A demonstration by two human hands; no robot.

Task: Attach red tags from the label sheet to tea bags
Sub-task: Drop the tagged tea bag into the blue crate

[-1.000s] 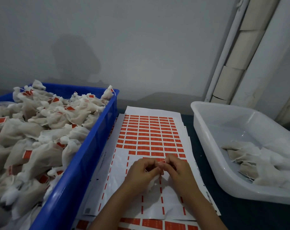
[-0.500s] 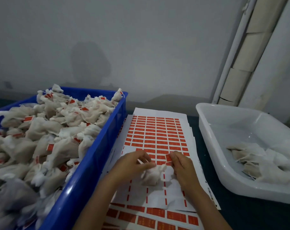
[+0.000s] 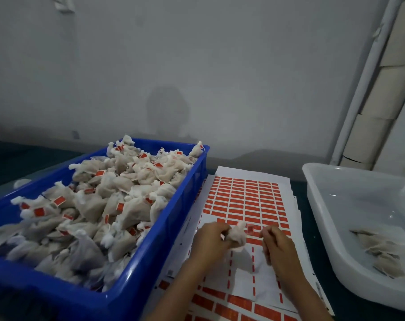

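Note:
A white label sheet [image 3: 243,200] with rows of red tags lies flat between two bins, on top of more sheets. My left hand [image 3: 210,239] grips a small tea bag [image 3: 238,236] just above the sheet. A red tag [image 3: 250,228] shows beside the bag's top. My right hand [image 3: 275,245] hovers to the right of the bag with fingers curled, apart from it; whether it pinches anything is hidden.
A blue crate [image 3: 173,228] on the left is heaped with tea bags bearing red tags. A white plastic tub [image 3: 324,228] on the right holds a few untagged tea bags [image 3: 382,253]. A grey wall stands behind, with a white pipe at the right.
The view has swung to the left. My hands have separated: the left now lifts the tea bag off the sheet, and the right has drawn away to the right.

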